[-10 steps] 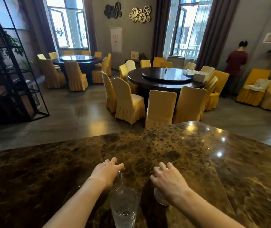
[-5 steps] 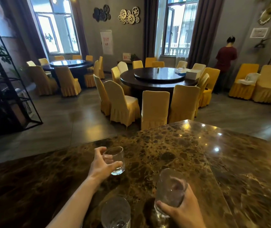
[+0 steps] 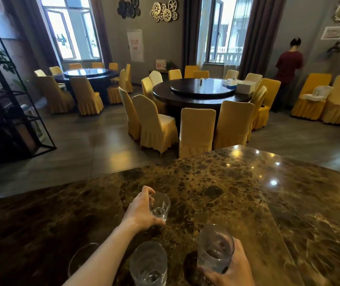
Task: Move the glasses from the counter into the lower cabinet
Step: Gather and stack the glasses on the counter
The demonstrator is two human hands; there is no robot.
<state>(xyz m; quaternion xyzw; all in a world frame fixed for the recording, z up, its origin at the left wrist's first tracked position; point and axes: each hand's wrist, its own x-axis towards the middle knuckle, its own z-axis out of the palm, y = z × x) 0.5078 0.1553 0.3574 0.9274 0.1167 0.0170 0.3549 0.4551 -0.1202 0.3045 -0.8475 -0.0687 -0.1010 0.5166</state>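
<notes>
Head view showed both hands, left hand point(image 3: 142, 211) and right hand point(image 3: 230, 269), each gripping a clear glass tumbler point(image 3: 159, 205) point(image 3: 214, 247) above the brown marble surface point(image 3: 216, 182); a loose grip could drop one.

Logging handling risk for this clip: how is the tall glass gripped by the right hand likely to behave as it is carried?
The tall glass looks clear, smooth and thin-walled, so probably fragile and slippery. The right hand grips only its lower part, so it may tilt easily. It seems empty, hence likely light. It hangs close to another glass on the marble counter, so a knock could chip either.
</notes>
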